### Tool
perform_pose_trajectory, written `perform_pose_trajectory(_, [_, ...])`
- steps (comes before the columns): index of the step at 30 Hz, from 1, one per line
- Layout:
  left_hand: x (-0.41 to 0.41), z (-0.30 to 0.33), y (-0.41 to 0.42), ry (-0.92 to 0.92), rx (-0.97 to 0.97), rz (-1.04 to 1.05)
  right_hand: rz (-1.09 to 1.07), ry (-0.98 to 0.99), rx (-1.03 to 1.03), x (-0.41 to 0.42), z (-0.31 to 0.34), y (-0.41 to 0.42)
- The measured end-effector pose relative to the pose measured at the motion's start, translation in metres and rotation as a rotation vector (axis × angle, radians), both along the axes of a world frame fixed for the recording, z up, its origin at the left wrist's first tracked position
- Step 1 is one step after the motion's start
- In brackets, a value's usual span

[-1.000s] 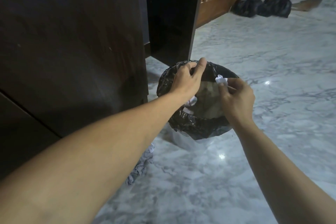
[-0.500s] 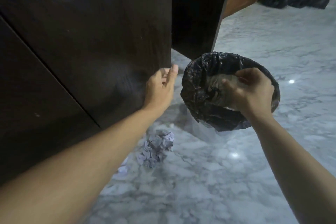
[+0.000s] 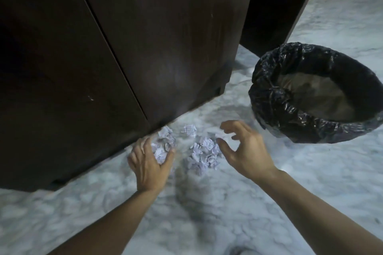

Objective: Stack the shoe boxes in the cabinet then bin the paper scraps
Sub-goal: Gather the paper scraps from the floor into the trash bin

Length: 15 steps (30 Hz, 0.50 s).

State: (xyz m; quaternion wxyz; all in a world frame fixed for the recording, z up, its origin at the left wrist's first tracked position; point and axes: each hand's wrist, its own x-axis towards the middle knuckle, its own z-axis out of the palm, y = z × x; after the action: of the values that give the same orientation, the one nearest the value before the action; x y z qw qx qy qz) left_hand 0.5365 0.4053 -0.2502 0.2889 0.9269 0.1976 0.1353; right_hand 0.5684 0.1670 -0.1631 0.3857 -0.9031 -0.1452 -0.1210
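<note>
Our left hand (image 3: 148, 164) curled round a crumpled white paper wad (image 3: 162, 147), our right hand (image 3: 246, 152) spread and empty beside the loose white paper scraps (image 3: 204, 155) on the grey marble floor (image 3: 207, 213), dark wooden cabinet (image 3: 145, 37) just behind, black-lined round bin (image 3: 275, 97) near our right.

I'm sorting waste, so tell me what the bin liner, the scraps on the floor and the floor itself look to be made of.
Bin liner: thin black plastic film, going by its glossy wrinkles. Scraps: white paper, crumpled, matte; one shows printed lines. Floor: grey-white veined, probably polished marble or marble-look tile.
</note>
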Motion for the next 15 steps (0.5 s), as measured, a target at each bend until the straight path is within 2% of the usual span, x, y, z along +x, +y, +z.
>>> perform_pose_trajectory(3, [-0.020,-0.023,0.015,0.121,0.015,0.107,-0.002,0.216,-0.171,0.008,-0.026,-0.003])
perform_pose_trajectory(8, [-0.025,-0.044,0.020,0.212,-0.067,0.113,0.056,0.510,-0.399,0.016,-0.064,-0.009])
perform_pose_trajectory(12, [-0.018,-0.053,0.013,0.160,-0.128,-0.015,0.035,0.552,-0.436,0.034,-0.086,-0.014])
perform_pose_trajectory(15, [-0.007,-0.053,0.006,0.133,-0.078,-0.153,0.100,0.571,-0.499,0.050,-0.096,-0.019])
